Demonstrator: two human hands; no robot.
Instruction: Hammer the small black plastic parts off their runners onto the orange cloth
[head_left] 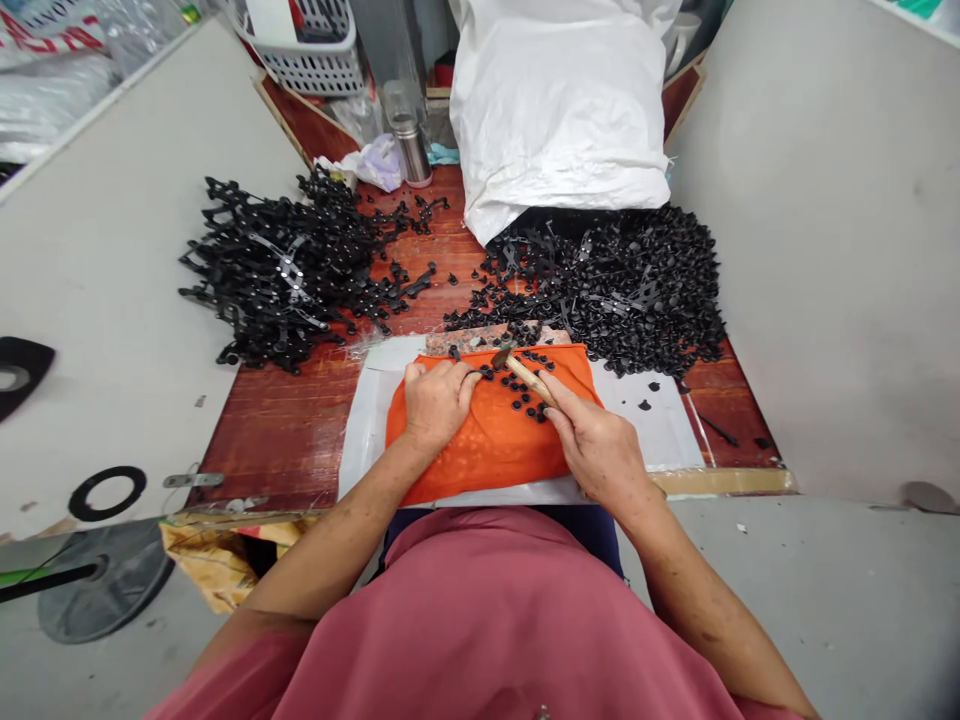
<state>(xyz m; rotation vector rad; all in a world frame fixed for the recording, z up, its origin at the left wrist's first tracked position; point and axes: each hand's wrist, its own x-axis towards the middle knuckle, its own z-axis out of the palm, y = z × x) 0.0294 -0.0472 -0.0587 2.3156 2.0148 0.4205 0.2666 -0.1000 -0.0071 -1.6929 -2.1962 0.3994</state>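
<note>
My right hand (600,440) is wrapped round the wooden handle of a small hammer (531,380), whose dark head lies low over the orange cloth (480,455). Left of the hammer head, my left hand (439,400) pinches a small black plastic piece (486,372) against the cloth. Several round black caps (517,383) are scattered on the cloth between the two hands. A jointed black part (454,352) pokes up beyond my left fingers. Just how the pinched piece sits under the fingertips is hidden.
A tangled heap of black jointed parts (277,270) rises at the left. Loose black pieces (637,290) are piled at the right, under a white sack (562,110). Behind stand a steel flask (411,150) and a white basket (315,62). Grey panels (825,250) flank the wooden table (300,425).
</note>
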